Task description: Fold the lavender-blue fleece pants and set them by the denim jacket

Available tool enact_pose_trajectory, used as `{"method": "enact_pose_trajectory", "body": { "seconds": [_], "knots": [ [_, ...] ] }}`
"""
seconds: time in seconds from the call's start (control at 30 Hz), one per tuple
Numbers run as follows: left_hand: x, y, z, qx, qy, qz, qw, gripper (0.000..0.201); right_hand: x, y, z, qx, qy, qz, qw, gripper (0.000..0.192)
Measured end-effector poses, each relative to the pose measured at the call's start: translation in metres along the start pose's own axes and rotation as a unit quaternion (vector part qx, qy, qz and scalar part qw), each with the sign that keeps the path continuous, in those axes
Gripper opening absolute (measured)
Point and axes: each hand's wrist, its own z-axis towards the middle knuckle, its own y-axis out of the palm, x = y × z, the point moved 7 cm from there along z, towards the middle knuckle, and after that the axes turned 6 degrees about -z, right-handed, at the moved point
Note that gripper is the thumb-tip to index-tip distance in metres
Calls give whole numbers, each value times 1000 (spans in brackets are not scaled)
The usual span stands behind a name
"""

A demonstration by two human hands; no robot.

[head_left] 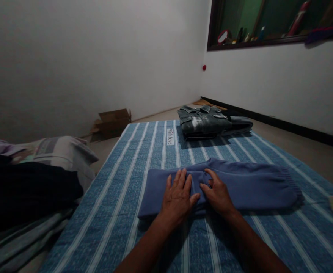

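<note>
A folded blue garment (257, 185) lies lengthwise across the bed, with a gathered elastic edge at its right end. Flat on its left part rests my left hand (178, 195), fingers stretched out and slightly spread. Just right of it, my right hand (217, 191) has curled fingers, with the thumb and forefinger around a small crease in the cloth. The undersides of the right fingertips are partly hidden. Beneath the garment is a blue striped bedcover (121, 182).
A folded grey denim jacket (204, 121) lies on other folded clothes (240, 123) at the bed's far edge. Heaped dark clothes (32, 189) and a pale checked cloth (61, 151) are at left. A cardboard box (113, 123) stands by the wall, below window level (269, 41).
</note>
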Motion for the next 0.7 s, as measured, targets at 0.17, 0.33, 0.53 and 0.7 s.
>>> {"method": "enact_pose_trajectory", "body": {
  "seconds": [0.17,0.33,0.53,0.7],
  "knots": [
    [4,0,0,0,-5,-4,1000,63,-2,-6,-3,11,-7,-7,1000,51],
    [8,4,4,18,20,0,1000,60,2,-5,-2,3,-8,-37,999,51],
    [1,18,7,-5,18,-3,1000,63,4,2,-1,-43,-9,-118,992,48],
    [1,14,7,-2,14,0,1000,62,3,3,1,-54,-3,-126,991,47]
  ]
}}
